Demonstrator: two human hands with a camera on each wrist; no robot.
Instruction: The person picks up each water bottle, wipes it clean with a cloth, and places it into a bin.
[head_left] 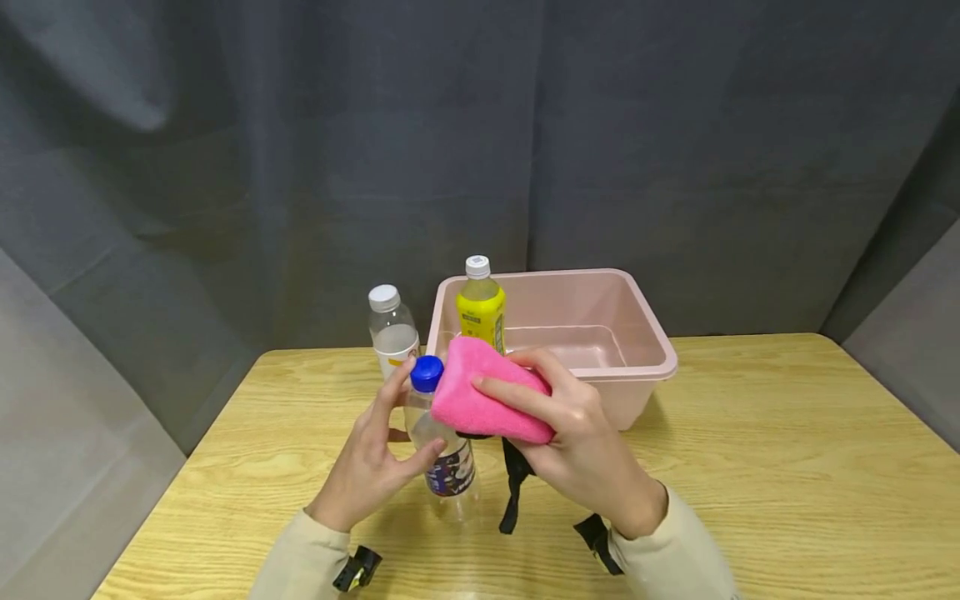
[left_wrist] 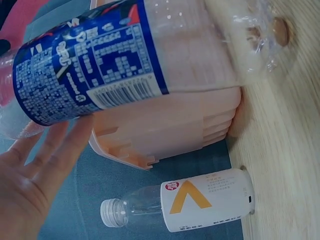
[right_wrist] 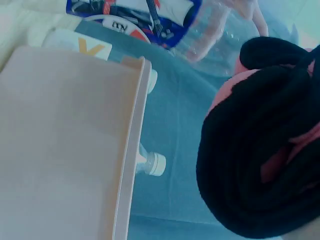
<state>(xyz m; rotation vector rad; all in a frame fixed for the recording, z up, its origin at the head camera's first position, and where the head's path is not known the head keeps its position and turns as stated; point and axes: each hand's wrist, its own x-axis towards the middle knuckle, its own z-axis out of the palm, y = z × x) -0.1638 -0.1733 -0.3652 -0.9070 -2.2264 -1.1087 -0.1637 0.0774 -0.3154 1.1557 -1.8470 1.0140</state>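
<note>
My left hand [head_left: 371,460] grips a clear plastic bottle [head_left: 452,473] with a blue cap, thumb on the near side and fingers around the far side. In the left wrist view the bottle's blue label [left_wrist: 115,60] fills the upper left, its base close to the tabletop. A folded pink cloth [head_left: 480,402] is in my right hand [head_left: 577,433], pinched between thumb and fingers. It lies against the bottle's shoulder, just beside the cap. The right wrist view shows the cloth's black side [right_wrist: 235,165] in rolled folds.
Behind the hands stands a pink plastic basin [head_left: 622,367]. A bottle with a yellow label [head_left: 480,312] rises by its left side, and a white-capped bottle with a white label [head_left: 393,337] stands further left. The wooden table [head_left: 765,467] reaches back to a dark grey curtain [head_left: 675,150].
</note>
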